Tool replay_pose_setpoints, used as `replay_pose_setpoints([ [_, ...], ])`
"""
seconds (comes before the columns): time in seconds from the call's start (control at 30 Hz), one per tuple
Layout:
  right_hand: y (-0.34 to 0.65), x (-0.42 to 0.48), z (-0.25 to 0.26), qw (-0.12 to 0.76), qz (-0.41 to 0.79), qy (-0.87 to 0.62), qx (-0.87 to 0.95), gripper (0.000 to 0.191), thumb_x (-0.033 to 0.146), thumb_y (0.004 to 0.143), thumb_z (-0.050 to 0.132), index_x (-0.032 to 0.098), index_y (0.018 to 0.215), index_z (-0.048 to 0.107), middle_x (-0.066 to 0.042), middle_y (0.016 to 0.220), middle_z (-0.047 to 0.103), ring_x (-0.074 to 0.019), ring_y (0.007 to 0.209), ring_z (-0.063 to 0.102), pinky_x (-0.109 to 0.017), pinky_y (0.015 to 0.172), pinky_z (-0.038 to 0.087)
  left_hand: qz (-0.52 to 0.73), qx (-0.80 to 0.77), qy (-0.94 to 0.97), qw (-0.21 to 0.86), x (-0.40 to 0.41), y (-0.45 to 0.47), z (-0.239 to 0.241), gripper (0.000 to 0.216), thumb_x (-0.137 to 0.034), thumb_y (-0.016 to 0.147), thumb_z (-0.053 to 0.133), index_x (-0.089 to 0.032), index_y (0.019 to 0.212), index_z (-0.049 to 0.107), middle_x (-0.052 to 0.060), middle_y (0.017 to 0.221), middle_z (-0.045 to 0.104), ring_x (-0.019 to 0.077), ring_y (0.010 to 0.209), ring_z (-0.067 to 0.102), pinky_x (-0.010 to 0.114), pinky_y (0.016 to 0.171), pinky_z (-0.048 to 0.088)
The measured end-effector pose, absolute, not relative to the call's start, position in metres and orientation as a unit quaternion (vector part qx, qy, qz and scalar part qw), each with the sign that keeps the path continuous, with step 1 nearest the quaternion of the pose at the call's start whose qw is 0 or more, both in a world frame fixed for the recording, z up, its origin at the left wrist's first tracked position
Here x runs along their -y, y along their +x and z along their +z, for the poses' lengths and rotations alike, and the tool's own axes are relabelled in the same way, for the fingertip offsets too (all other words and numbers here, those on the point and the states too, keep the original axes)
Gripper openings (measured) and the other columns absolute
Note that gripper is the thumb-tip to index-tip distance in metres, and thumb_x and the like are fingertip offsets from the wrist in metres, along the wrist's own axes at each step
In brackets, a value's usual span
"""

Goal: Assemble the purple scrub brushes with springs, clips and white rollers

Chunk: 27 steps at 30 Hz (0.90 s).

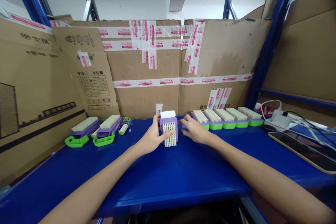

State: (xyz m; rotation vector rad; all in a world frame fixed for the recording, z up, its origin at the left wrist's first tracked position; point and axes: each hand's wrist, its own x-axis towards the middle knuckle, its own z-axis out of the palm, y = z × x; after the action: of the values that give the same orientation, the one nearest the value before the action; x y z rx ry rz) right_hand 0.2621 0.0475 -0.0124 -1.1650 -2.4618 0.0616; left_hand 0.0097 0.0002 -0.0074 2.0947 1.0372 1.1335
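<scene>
My left hand (152,135) grips a purple scrubbing brush (170,133), its thumb lying across the cream bristles and its fingers around the left side. The brush is held upright over the table with the bristles facing me. A white piece (167,114) shows at its top end; I cannot tell whether it is a roller or a sponge. Just right of the brush, my right hand (195,129) has bent fingers that are apart, with nothing seen in them. Beside it begins a row of several purple and green brushes (215,116), bristles up.
Left on the blue table (168,178) lie two purple brushes (107,124) with green handle parts (103,140) and a pale roller (123,129). Taped cardboard (147,70) walls the back and sides. A phone (301,148) and a white charger with cables (282,119) are at right.
</scene>
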Motion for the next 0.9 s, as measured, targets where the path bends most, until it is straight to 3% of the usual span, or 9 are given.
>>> replay_pose_setpoints([
  [0.2,0.255,-0.038,-0.001,0.451,0.063,-0.419,0.785,0.035,0.038,0.107,0.059,0.019,0.136,0.057,-0.012,0.115,0.071,-0.0249,0.094,0.069,-0.042,0.09,0.056,0.427,-0.373,0.774,0.28,0.0,0.01,-0.006,0.08,-0.054,0.096,0.073,-0.022,0.155,0.028,0.019,0.15,0.06,0.0344,0.135,0.064,0.055,0.114,0.054],
  [0.3,0.251,-0.027,0.005,0.56,0.046,-0.389,0.73,0.038,0.043,0.108,0.056,0.022,0.139,0.055,-0.013,0.12,0.072,-0.026,0.096,0.069,-0.044,0.091,0.057,0.419,-0.351,0.775,0.318,0.002,0.01,-0.005,0.076,-0.055,0.096,0.074,-0.023,0.152,0.034,0.017,0.145,0.065,0.0337,0.127,0.07,0.053,0.108,0.059],
  [0.4,0.248,-0.02,0.007,0.613,0.05,-0.354,0.705,0.039,0.045,0.109,0.052,0.023,0.141,0.051,-0.013,0.123,0.07,-0.0264,0.101,0.069,-0.045,0.095,0.057,0.406,-0.34,0.777,0.339,0.004,0.011,-0.004,0.076,-0.055,0.095,0.076,-0.022,0.151,0.037,0.017,0.14,0.069,0.0325,0.117,0.074,0.053,0.104,0.06],
  [0.5,0.247,-0.016,0.005,0.609,0.06,-0.316,0.725,0.039,0.044,0.11,0.05,0.023,0.144,0.048,-0.014,0.126,0.069,-0.0275,0.115,0.068,-0.046,0.103,0.055,0.402,-0.341,0.777,0.344,0.006,0.013,-0.003,0.078,-0.053,0.094,0.078,-0.022,0.152,0.037,0.018,0.139,0.07,0.0326,0.114,0.075,0.055,0.104,0.059],
  [0.7,0.242,-0.009,0.003,0.525,0.064,-0.283,0.8,0.041,0.043,0.112,0.048,0.023,0.147,0.046,-0.014,0.131,0.066,-0.0293,0.121,0.066,-0.05,0.107,0.054,0.394,-0.331,0.791,0.331,0.008,0.012,-0.003,0.077,-0.058,0.097,0.073,-0.021,0.154,0.037,0.018,0.14,0.07,0.0346,0.118,0.074,0.052,0.102,0.06],
  [0.9,0.241,-0.006,-0.001,0.511,0.085,-0.275,0.81,0.05,0.038,0.113,0.045,0.021,0.158,0.03,-0.017,0.14,0.061,-0.0303,0.128,0.064,-0.053,0.112,0.052,0.427,-0.327,0.798,0.272,0.008,0.011,-0.001,0.06,-0.06,0.112,0.041,-0.022,0.158,0.046,0.014,0.152,0.065,0.0343,0.136,0.064,0.052,0.12,0.047],
])
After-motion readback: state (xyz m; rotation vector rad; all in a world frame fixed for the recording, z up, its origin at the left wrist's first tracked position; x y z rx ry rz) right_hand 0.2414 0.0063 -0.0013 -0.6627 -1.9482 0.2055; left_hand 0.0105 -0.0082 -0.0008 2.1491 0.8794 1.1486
